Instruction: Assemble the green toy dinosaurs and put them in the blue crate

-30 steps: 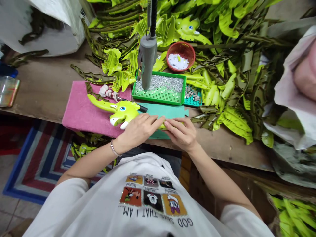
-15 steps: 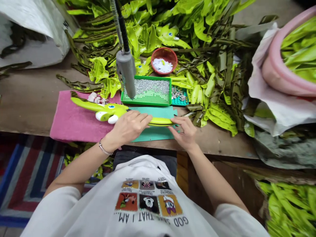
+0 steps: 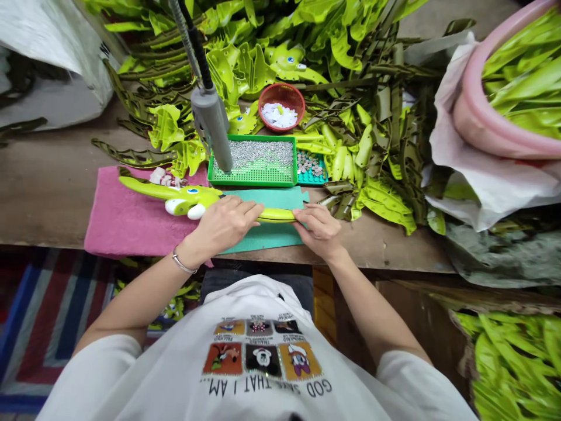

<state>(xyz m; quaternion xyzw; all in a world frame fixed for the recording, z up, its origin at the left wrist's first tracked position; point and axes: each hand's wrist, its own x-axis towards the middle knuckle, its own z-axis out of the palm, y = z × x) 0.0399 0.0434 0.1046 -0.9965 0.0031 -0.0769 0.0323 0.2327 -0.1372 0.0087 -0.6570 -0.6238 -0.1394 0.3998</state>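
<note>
A long lime-green plastic toy (image 3: 151, 186) with a blue eye and white rounded parts lies across a pink cloth (image 3: 114, 225) and a teal mat (image 3: 263, 237). My left hand (image 3: 230, 221) is closed around its middle, hiding that section. At the toy's right end, my right hand (image 3: 319, 228) pinches the narrow tip between thumb and fingers. A dark seam line runs along the narrow part. Above the toy, a grey electric screwdriver (image 3: 211, 123) hangs from a cable, touched by neither hand.
Behind the mat stand a green tray (image 3: 289, 182) of small screws, a teal tray (image 3: 325, 175) of round metal pieces and a red bowl (image 3: 302, 105) of white parts. Lime and olive plastic pieces (image 3: 385, 202) are heaped around. A pink tub (image 3: 468, 126) stands at right.
The view has shifted slightly, so the bench things sit a little further left. My right hand's fingers have closed in more around the toy's tip. My left hand keeps its hold.
</note>
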